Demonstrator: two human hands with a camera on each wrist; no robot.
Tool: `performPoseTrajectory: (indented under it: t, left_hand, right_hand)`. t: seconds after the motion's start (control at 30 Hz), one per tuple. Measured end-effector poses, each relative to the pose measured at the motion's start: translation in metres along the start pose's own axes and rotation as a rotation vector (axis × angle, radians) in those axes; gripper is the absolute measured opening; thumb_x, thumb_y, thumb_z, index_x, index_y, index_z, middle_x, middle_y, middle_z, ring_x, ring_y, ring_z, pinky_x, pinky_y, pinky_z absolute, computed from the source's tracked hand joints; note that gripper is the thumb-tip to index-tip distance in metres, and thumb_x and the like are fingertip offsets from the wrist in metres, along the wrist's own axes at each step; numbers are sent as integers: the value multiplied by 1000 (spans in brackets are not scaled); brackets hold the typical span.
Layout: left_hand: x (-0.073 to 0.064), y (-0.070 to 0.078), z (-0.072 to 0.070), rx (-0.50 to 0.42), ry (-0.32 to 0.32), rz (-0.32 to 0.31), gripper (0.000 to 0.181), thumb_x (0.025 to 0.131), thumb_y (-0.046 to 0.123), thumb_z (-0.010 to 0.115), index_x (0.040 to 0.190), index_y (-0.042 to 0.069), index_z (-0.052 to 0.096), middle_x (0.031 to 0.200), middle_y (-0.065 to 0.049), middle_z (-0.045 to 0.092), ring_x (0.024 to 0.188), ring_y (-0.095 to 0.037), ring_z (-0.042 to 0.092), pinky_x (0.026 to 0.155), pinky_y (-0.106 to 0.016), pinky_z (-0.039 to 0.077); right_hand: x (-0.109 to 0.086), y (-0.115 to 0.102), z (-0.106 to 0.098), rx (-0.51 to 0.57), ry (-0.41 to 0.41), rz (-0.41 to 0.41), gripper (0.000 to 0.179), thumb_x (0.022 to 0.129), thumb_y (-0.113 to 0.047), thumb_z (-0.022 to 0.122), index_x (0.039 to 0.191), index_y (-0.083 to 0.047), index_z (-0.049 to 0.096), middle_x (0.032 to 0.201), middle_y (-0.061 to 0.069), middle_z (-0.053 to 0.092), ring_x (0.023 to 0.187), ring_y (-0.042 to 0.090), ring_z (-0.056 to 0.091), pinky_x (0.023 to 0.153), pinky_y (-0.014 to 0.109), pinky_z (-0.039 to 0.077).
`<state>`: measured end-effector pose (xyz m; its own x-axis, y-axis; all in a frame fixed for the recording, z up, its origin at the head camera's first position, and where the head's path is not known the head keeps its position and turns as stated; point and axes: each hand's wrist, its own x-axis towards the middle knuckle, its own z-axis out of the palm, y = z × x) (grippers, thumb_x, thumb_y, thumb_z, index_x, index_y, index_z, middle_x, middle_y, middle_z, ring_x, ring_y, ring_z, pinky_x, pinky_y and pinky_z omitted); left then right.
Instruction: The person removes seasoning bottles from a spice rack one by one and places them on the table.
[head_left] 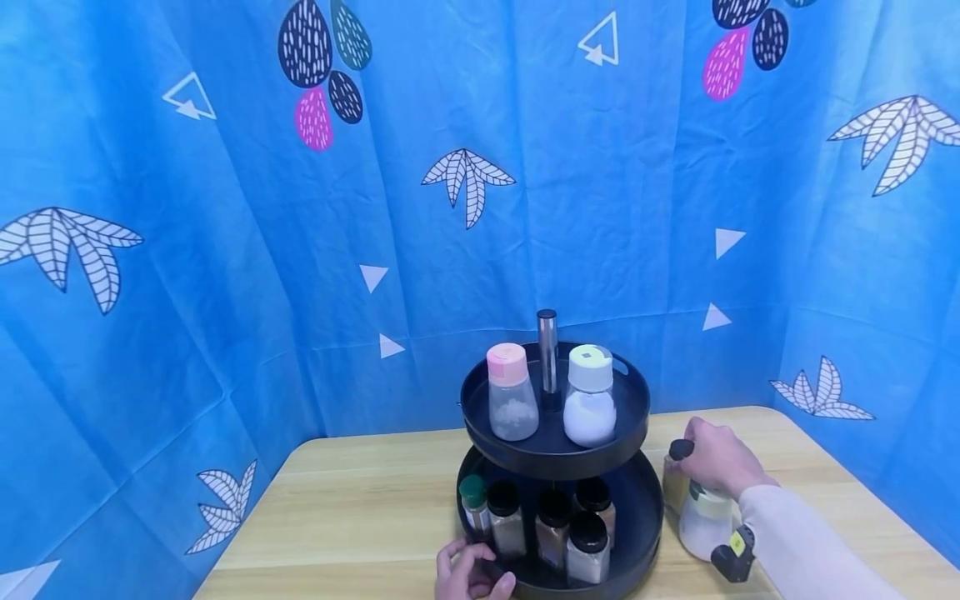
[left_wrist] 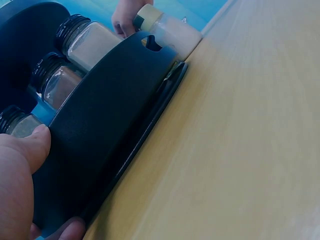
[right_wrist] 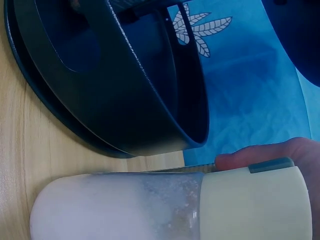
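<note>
A black two-tier turntable rack stands on the table. My left hand grips its lower tray at the front left, with the thumb over the rim and fingers at the base. Beside the rack on the right, my right hand holds a spice jar by its black cap. A shaker with a cream lid and white contents stands just in front of that jar. In the right wrist view the shaker hides most of the jar and part of the hand.
On the upper tier stand a pink-lidded shaker and a white-lidded shaker. The lower tier bears a green-capped bottle and several black-capped jars. A metal post rises through the rack. Blue curtains surround the wooden table.
</note>
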<state>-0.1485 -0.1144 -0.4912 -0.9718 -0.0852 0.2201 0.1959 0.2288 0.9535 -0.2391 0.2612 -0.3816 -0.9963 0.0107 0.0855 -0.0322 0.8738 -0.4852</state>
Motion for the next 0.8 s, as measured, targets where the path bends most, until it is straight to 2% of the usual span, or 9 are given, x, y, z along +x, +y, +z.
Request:
performPoseTrajectory:
  t: [0.27,0.43,0.63,0.8]
  left_hand:
    - [-3,2,0,42,0,-71,27,77,19,80,92,10,60,127,-28,27,75,-19,59,63,-25,52]
    - [-6,0,0,24,11,-32,27,76,16,80,91,9,60,125,-28,28,73,-16,59,62,-25,53]
    - [-6,-1,1,29,22,7,27,77,18,79,92,9,59,123,-26,30,70,-12,57,62,-24,53]
    - [-3,1,-1,48,-12,20,28,79,20,79,96,9,59,126,-28,28,70,-10,58,65,-23,54]
  right_hand:
    - [1,-3,0,-20,-44,-16,48,70,-30,85,87,-3,51,74,7,57,69,24,55,60,39,47]
    - [0,-5,0,-22,-59,-8,50,71,-34,85,88,-2,50,75,7,57,70,25,54,60,39,47]
    - [-2,-7,-2,2,-84,32,52,77,-41,79,93,-1,50,77,8,56,70,25,54,59,38,47]
    - [-2,-9,-11,-19,-70,27,69,81,-52,72,108,8,50,93,23,61,78,31,58,65,46,50]
